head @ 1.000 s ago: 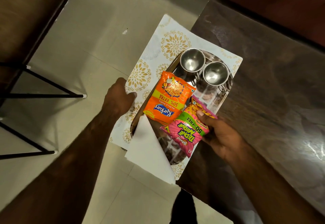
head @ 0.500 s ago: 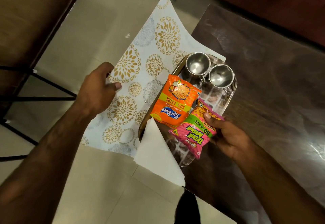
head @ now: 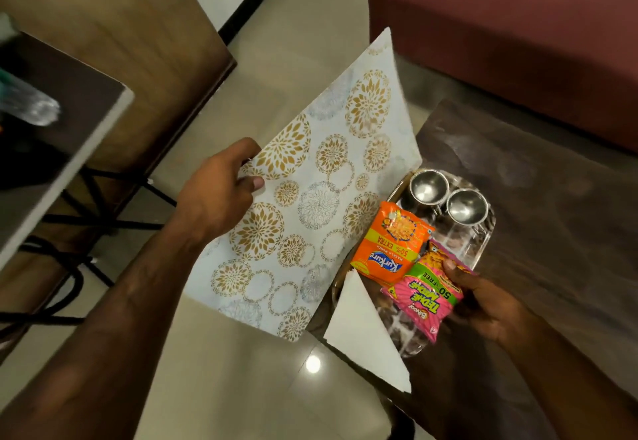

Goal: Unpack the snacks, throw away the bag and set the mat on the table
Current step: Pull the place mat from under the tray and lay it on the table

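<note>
Mat [head: 321, 205] slid further out | left hand [head: 217, 194] pinching | corner under tray [head: 483, 243] hidden

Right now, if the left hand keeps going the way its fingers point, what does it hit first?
The left hand already pinches the patterned mat; its fingers point right, across the sheet. Beyond that, probably the steel tray and the orange Kurkure packet, though depth is unclear.

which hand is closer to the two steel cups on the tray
Right. The right hand grips the pink snack packet at the tray's near end, just below the steel cups. The left hand holds the mat's far edge, well off to their left.
</note>
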A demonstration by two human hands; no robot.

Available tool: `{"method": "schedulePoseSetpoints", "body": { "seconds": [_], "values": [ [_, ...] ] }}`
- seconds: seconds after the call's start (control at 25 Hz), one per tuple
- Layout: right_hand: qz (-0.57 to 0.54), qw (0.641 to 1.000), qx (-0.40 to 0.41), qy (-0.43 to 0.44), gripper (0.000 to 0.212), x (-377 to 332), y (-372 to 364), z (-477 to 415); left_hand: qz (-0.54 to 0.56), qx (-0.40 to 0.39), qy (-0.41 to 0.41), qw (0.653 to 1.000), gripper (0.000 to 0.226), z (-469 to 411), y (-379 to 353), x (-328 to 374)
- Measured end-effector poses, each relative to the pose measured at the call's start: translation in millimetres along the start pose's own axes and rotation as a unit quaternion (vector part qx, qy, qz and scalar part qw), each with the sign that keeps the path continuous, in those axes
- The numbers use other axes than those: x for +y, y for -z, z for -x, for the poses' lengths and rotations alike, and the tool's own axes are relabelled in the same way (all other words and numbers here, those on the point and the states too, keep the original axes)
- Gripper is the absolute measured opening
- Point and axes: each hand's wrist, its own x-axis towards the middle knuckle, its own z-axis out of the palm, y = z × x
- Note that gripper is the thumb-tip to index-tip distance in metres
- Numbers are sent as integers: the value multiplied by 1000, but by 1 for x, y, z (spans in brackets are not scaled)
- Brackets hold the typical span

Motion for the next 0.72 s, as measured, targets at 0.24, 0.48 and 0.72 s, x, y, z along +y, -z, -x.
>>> {"method": "schedulePoseSetpoints", "body": {
  "seconds": [0.24,0.48,0.72],
  "values": [
    [173,942,161,239,28,-43,-3,78,-6,27,-55,998,20,9,79,38],
    [283,817,176,471,95,-130,-14,183,62,-33,-120,990,22,18,127,79],
    [321,825,16,465,84,-180,6,272,120,-185,-180,959,11,13,128,120]
  ]
}}
